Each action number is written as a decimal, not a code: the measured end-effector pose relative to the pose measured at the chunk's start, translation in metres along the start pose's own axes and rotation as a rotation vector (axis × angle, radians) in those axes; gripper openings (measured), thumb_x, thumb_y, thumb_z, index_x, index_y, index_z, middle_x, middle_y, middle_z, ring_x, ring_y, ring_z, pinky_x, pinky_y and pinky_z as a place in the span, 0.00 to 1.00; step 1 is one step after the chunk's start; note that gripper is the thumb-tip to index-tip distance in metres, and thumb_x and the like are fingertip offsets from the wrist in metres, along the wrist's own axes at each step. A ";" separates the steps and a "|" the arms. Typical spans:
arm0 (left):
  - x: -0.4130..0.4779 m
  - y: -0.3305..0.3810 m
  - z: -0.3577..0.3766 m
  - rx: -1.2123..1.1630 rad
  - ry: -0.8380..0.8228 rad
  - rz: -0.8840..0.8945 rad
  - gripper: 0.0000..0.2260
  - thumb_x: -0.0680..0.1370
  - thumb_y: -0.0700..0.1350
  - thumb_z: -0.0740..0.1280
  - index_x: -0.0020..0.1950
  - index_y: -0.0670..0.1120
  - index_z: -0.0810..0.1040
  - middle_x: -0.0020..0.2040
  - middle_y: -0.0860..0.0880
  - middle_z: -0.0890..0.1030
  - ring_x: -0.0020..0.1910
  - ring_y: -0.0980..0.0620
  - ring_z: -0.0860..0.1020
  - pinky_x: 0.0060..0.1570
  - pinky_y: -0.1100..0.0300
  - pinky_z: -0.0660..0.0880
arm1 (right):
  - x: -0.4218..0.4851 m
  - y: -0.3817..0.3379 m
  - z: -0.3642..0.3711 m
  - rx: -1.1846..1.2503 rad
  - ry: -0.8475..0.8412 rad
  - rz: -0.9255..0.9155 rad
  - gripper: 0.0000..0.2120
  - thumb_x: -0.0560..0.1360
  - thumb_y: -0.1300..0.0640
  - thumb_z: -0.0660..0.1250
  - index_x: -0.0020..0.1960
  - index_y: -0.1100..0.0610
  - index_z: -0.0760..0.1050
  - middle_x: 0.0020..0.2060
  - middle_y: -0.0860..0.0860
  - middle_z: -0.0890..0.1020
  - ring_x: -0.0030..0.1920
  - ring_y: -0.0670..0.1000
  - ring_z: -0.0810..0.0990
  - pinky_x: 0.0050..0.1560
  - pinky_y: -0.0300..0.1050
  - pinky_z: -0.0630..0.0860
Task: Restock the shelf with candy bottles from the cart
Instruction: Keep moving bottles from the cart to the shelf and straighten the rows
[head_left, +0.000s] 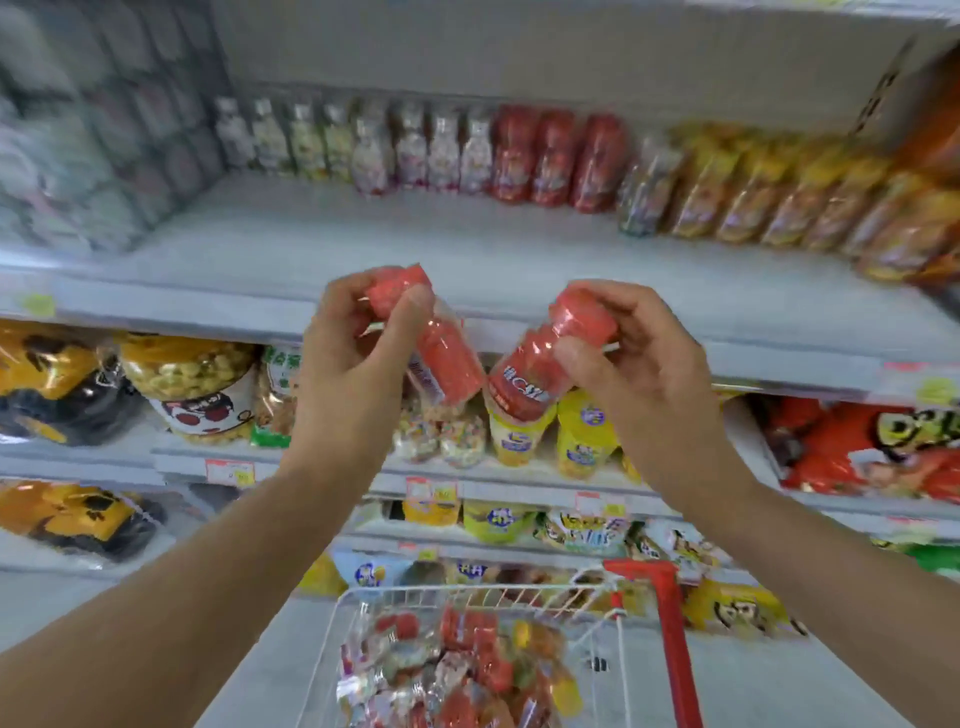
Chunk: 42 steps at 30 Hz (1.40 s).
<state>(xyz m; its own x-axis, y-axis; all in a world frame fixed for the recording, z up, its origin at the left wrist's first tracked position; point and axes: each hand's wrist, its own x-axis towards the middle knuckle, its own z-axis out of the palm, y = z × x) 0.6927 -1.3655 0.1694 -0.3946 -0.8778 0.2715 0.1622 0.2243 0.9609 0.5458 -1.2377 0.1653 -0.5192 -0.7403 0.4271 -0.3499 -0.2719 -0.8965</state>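
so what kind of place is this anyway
Most likely a supermarket snack aisle: tiered shelves with price tags on their edges, rows of candy bottles and bagged snacks, and a wire shopping cart full of stock below.

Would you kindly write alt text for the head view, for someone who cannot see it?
The left hand and right hand each hold a red candy bottle by its cap, the left bottle and right bottle tilted inward, before a store shelf. More red bottles stand at its back; a wire cart of candy sits below.
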 end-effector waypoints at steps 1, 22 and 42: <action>0.009 0.007 0.012 -0.014 -0.016 0.033 0.11 0.75 0.53 0.69 0.53 0.51 0.76 0.49 0.46 0.83 0.48 0.47 0.82 0.46 0.54 0.78 | 0.010 -0.006 -0.010 -0.026 0.029 -0.035 0.16 0.73 0.50 0.70 0.59 0.50 0.74 0.52 0.46 0.81 0.51 0.48 0.79 0.54 0.48 0.77; 0.097 -0.002 0.152 0.441 -0.091 0.119 0.21 0.72 0.53 0.74 0.59 0.51 0.70 0.42 0.60 0.78 0.47 0.52 0.79 0.53 0.50 0.77 | 0.119 0.048 -0.111 -0.415 0.083 -0.054 0.26 0.71 0.50 0.68 0.68 0.54 0.73 0.55 0.47 0.81 0.54 0.45 0.80 0.58 0.44 0.75; 0.111 -0.011 0.126 0.844 -0.275 -0.038 0.28 0.66 0.58 0.77 0.59 0.48 0.73 0.55 0.49 0.78 0.53 0.48 0.77 0.55 0.50 0.75 | 0.126 0.052 -0.105 -0.404 -0.102 0.120 0.22 0.72 0.63 0.74 0.60 0.55 0.68 0.47 0.48 0.81 0.45 0.43 0.81 0.45 0.36 0.77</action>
<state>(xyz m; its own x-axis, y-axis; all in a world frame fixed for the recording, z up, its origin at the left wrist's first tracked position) 0.5325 -1.4123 0.1958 -0.6072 -0.7825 0.1380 -0.5333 0.5301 0.6592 0.3805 -1.2808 0.1843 -0.5024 -0.8143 0.2908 -0.5795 0.0675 -0.8122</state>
